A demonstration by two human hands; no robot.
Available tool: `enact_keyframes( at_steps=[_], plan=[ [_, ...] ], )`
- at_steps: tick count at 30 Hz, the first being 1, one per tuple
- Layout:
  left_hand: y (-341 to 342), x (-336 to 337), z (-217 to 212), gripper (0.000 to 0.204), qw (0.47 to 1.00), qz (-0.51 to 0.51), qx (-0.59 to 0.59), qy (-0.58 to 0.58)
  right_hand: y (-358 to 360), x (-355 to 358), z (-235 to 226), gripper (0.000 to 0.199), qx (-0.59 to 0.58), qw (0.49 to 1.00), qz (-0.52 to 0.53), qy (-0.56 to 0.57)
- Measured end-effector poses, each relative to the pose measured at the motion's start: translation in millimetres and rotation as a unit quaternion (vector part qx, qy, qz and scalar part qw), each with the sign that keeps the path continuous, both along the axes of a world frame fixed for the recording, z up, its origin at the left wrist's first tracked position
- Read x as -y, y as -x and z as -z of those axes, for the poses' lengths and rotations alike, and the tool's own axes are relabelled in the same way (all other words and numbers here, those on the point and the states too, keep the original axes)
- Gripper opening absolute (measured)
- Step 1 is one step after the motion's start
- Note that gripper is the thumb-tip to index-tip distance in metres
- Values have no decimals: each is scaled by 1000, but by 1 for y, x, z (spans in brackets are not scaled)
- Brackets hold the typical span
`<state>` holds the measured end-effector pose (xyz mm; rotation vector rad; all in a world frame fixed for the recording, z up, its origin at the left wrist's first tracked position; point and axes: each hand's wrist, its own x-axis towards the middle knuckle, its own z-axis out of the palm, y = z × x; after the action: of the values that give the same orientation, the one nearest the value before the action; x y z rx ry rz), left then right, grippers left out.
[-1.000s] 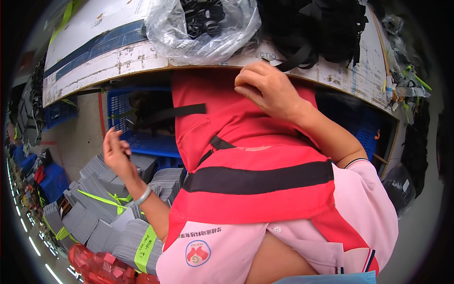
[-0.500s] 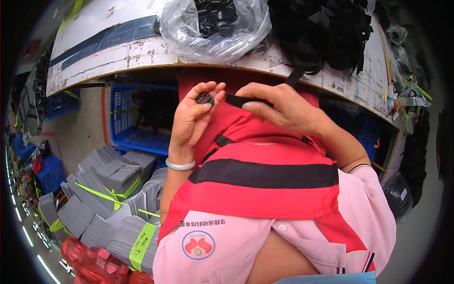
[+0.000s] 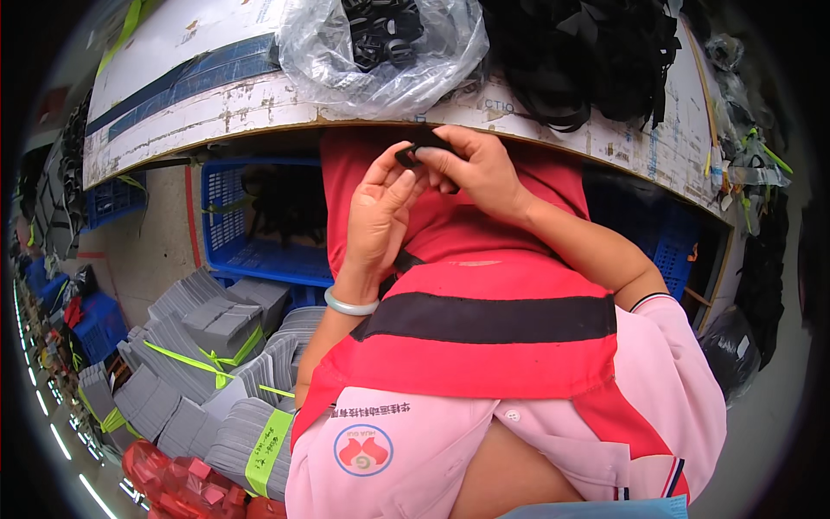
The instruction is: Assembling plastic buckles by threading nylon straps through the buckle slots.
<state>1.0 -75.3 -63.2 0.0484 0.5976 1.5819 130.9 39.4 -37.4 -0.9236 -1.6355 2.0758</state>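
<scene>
My left hand (image 3: 377, 212) pinches a small black plastic buckle (image 3: 405, 156) between thumb and fingers, over the red apron (image 3: 493, 233) just in front of the table edge. Beside it, my right hand (image 3: 487, 173) is closed on a black webbing strap (image 3: 430, 138), and its thumb presses against the strap where it meets the buckle. The two hands touch or nearly touch there. Fingers hide much of both pieces, so I cannot tell whether the strap passes through the buckle.
On the worktable (image 3: 199, 117) lie a clear plastic bag (image 3: 303, 65) of black buckles and a heap of black straps (image 3: 588, 60). Below stands a blue crate (image 3: 259, 251). Tied grey sheet bundles (image 3: 181, 346) and a red plastic bag (image 3: 181, 480) sit at my left.
My left hand has moved right and slightly up with the buckle. My right hand has shifted left and up with the strap, so buckle and strap, apart before, now meet.
</scene>
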Motion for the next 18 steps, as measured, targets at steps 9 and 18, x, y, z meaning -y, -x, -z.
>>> enact_keyframes(
  at_steps=[9, 18],
  plan=[
    [4, -8, 8, 9, 962, -96, -241, 84, -9, -11, -13, 20, 17, 998, -37, 46],
    [-4, -2, 10, 23, 879, -94, -463, 69, -2, 1, -12, 23, 68, 978, -62, 184]
  ],
)
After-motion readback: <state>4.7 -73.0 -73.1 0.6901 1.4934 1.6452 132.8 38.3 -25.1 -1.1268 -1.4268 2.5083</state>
